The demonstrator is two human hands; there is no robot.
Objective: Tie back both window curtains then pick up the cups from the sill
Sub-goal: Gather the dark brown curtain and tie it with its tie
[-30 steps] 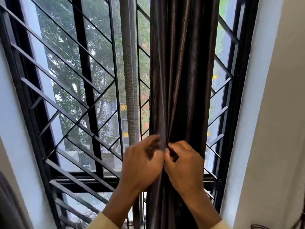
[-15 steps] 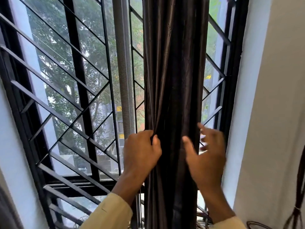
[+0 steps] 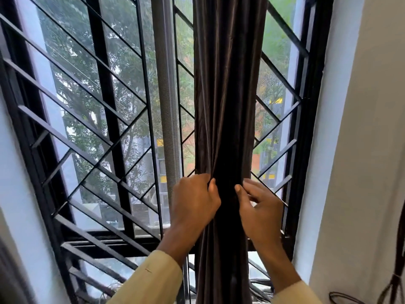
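1. You're up close to the window, looking at the dark brown curtain (image 3: 225, 106). It hangs in one narrow, gathered column in front of the right half of the pane, running from the top of the view down past your wrists.
2. Your left hand (image 3: 192, 200) has the curtain's left side. The fingers are curled round the bunched folds and the thumb is pressed onto the front of the fabric, so that is a firm grasp.
3. Your right hand (image 3: 260, 213) is at the curtain's right side, level with the left. Its thumb tip lies on the front of the cloth and the bent fingers reach the right edge. They are blurred, so I cannot tell whether they actually pinch the fabric or only touch it.
4. The cloth narrows between your two hands, and the folds fan out again above and below.
5. Just left of the curtain a grey mesh strip (image 3: 166, 106) stands upright. It is beside the fabric, not touching it.
6. Behind everything is the black window grille (image 3: 87, 132), with slanted bars and green trees (image 3: 122, 62) beyond the glass.
7. The white wall (image 3: 361, 150) rises close on your right, with dark cables (image 3: 341, 297) at its foot.
8. A cream sleeve (image 3: 151, 279) covers your left forearm, and its mate shows at the bottom edge on the right.
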